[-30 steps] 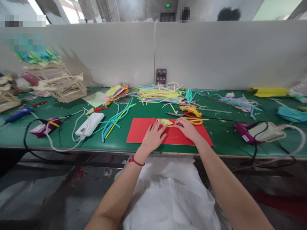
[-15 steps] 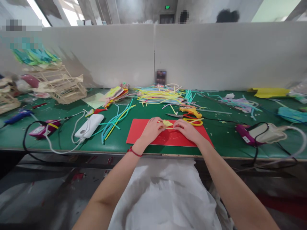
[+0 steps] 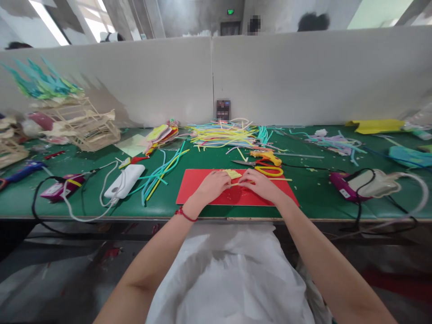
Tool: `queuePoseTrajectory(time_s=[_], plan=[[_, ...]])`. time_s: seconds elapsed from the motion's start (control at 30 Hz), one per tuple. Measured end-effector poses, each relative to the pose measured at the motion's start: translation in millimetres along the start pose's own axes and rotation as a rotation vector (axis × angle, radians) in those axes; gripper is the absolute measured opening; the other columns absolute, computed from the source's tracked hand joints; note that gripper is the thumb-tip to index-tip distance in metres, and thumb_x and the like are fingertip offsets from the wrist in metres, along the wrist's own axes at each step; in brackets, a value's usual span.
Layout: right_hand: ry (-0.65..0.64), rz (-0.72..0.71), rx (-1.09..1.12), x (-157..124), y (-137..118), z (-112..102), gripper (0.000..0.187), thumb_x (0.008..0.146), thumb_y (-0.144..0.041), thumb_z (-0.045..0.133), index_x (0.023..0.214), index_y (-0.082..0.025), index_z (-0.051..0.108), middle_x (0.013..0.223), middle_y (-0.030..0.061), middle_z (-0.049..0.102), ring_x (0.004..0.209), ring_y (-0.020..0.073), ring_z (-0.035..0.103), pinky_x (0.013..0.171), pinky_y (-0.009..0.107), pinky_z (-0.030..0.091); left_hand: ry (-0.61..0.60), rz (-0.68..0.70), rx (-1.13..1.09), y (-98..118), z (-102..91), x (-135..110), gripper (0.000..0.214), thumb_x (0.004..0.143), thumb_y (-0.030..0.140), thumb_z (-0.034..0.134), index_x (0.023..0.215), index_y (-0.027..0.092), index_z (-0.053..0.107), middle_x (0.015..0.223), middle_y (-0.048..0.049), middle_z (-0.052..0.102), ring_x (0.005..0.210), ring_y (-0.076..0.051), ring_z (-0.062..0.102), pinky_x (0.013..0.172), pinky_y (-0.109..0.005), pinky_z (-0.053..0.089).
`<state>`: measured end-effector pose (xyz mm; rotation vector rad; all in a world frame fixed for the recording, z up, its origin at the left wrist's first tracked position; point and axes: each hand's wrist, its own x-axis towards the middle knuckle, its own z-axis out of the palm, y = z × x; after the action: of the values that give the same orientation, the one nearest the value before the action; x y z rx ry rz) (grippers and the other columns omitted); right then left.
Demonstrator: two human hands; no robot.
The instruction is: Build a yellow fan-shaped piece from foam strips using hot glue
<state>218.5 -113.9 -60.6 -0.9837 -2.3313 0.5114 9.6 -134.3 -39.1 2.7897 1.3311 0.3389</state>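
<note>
Strip (image 3: pixel 235 184), yellow, over red board (image 3: pixel 189 191): pinching between fingers of left hand (image 3: pixel 215 185) and right hand (image 3: pixel 258 183). Probably handling light, soft, bendy; best gripping lightly at two close spots.

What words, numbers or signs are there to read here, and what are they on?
None can be read.
Green sign up high: too small.
White label on the left purple box: too blurred.
White label on the right purple box: too small.
Dark screen by the grey wall: pixelated.
</note>
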Motion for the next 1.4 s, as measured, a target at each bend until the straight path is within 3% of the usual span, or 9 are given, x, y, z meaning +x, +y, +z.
queuePoseTrajectory(time_s=[0.1,0.23,0.4,0.53,0.8,1.07,1.2,1.4], plan=[[0.032,-0.02,0.001,0.5,2.2,4.6,0.021,0.089,-0.034,0.051,0.092,-0.025,0.071,0.101,0.0056,0.063,0.099,0.0197,0.058,0.091,0.037,0.046,-0.008,0.017,-0.01,1.5,-5.2,1.9,0.028,0.095,0.023,0.039,0.089,0.019,0.066,0.098,-0.0053,0.068,0.099,-0.019,0.06,0.09,-0.032,0.043],[-0.007,-0.014,0.077,3.0,3.5,7.4,0.024,0.09,-0.032,0.049,0.089,-0.024,0.071,0.091,0.0038,0.069,0.088,0.0184,0.063,0.082,0.033,0.049,0.006,0.015,-0.142,0.2,-7.9,2.9,0.025,0.094,0.023,0.042,0.089,0.02,0.066,0.098,-0.0043,0.069,0.096,-0.018,0.061,0.085,-0.029,0.046],[0.04,0.03,0.057,3.4,2.4,4.4,0.021,0.088,-0.029,0.053,0.083,-0.024,0.073,0.086,0.0026,0.073,0.082,0.0184,0.065,0.078,0.032,0.049,-0.016,0.016,-0.317,-3.3,-7.3,2.0,0.022,0.092,0.02,0.046,0.094,0.021,0.068,0.096,-0.0024,0.071,0.089,-0.017,0.064,0.079,-0.026,0.047],[0.043,0.061,0.022,2.1,-2.9,1.4,0.02,0.087,-0.03,0.055,0.083,-0.025,0.074,0.085,0.0026,0.074,0.083,0.0192,0.065,0.077,0.034,0.049,-0.036,-0.027,-0.245,-1.2,-7.5,1.6,0.023,0.092,0.022,0.046,0.092,0.019,0.068,0.093,-0.0042,0.071,0.086,-0.018,0.064,0.076,-0.027,0.047],[0.068,0.064,-0.066,1.1,-8.7,2.9,0.024,0.089,-0.03,0.052,0.087,-0.023,0.074,0.088,0.0053,0.074,0.084,0.0204,0.065,0.077,0.034,0.049,0.035,-0.204,-0.056,2.0,-2.2,2.6,0.026,0.094,0.029,0.043,0.092,0.018,0.067,0.09,-0.0072,0.071,0.081,-0.02,0.065,0.07,-0.028,0.047],[0.046,0.045,-0.05,0.7,-6.2,7.4,0.028,0.09,-0.037,0.05,0.087,-0.024,0.074,0.086,0.0043,0.072,0.08,0.019,0.063,0.075,0.032,0.048,0.158,-0.108,-0.414,-6.7,8.4,-2.0,0.011,0.087,0.019,0.056,0.09,0.019,0.067,0.093,-0.0026,0.071,0.085,-0.016,0.065,0.077,-0.026,0.048],[0.037,0.067,-0.013,-0.3,-8.8,7.4,0.024,0.089,-0.035,0.053,0.091,-0.025,0.074,0.09,0.0034,0.073,0.085,0.0198,0.063,0.079,0.033,0.048,0.175,-0.161,-0.485,-8.1,12.0,-2.6,0.005,0.083,0.017,0.061,0.082,0.018,0.066,0.083,-0.0017,0.07,0.076,-0.015,0.064,0.07,-0.025,0.048],[0.103,0.012,0.065,-0.3,-8.7,10.1,0.019,0.087,-0.033,0.056,0.09,-0.026,0.073,0.089,0.0016,0.073,0.085,0.0187,0.064,0.08,0.032,0.047,0.193,-0.135,-0.54,-7.6,11.5,-3.4,0.004,0.081,0.015,0.063,0.081,0.018,0.065,0.082,-0.0005,0.069,0.075,-0.013,0.063,0.069,-0.023,0.046]])
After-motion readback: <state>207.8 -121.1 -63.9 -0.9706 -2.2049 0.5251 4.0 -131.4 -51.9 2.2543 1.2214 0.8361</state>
